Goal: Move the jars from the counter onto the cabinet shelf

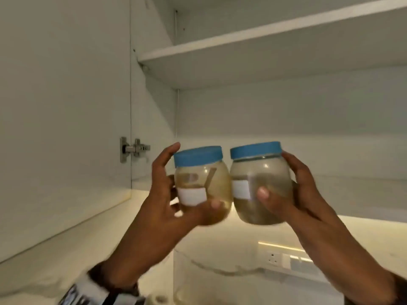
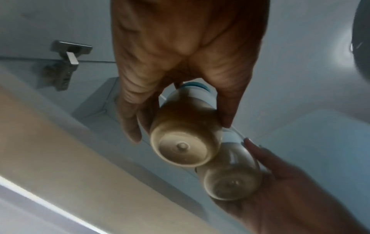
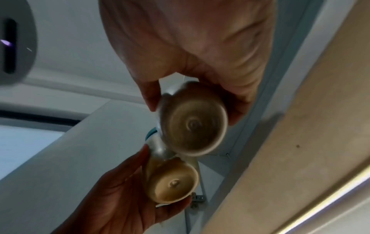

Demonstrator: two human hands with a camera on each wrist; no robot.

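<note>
In the head view I hold up two clear jars with blue lids and white labels, side by side and touching, in front of the open cabinet. My left hand grips the left jar, which holds brownish contents; thumb in front, fingers behind. My right hand grips the right jar, with greyer contents, the same way. The left wrist view shows the left jar from below in my left hand. In the right wrist view the right jar sits in my right hand.
The cabinet's bottom shelf lies just behind the jars, near their level. An upper shelf spans above. The open door stands at the left on a metal hinge. Below are a marble wall and a wall socket.
</note>
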